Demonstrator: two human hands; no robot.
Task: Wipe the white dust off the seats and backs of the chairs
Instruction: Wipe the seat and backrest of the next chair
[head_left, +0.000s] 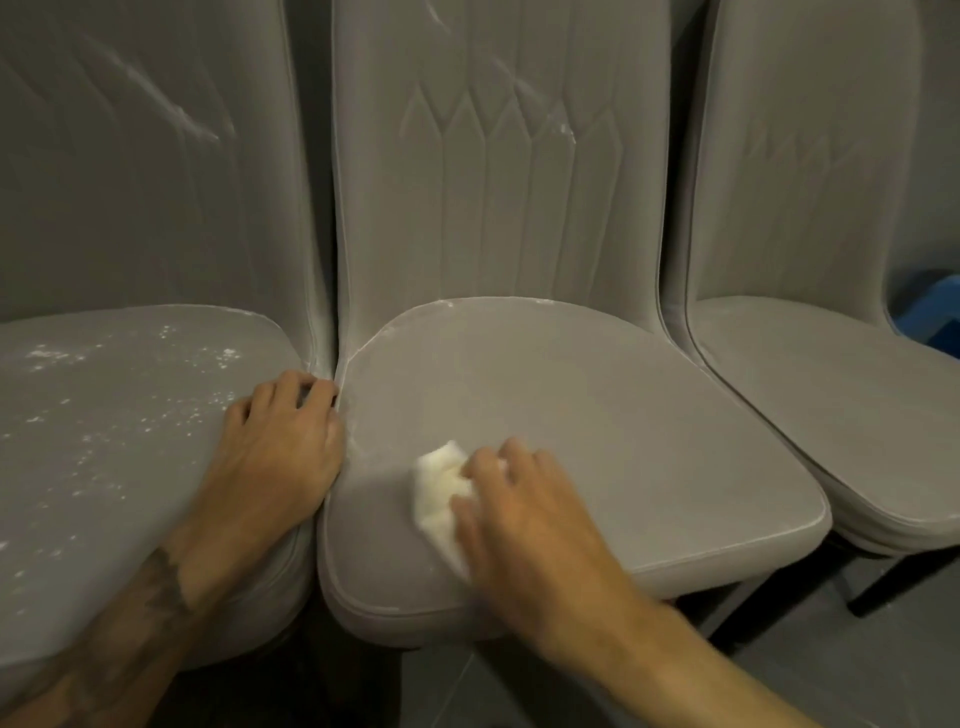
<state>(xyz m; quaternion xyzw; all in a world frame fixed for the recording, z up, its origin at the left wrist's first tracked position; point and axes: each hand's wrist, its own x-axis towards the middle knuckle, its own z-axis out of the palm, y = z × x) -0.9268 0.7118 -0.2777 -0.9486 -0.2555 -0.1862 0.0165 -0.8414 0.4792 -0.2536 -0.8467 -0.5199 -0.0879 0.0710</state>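
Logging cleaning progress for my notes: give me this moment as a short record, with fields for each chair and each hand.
left chair seat: scattered white specks
left chair back: white streaks
middle chair seat: mostly clean, dust along rear edge
middle chair back: some white streaks
right chair: little dust visible
left hand: rests on left chair seat, by the gap
right hand: holds white cloth against middle chair seat

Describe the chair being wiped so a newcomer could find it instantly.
Three grey upholstered chairs stand side by side. It is the middle chair, where the right hand holds a white cloth on the seat. Unlike the dust-speckled left chair, its seat looks mostly clean.
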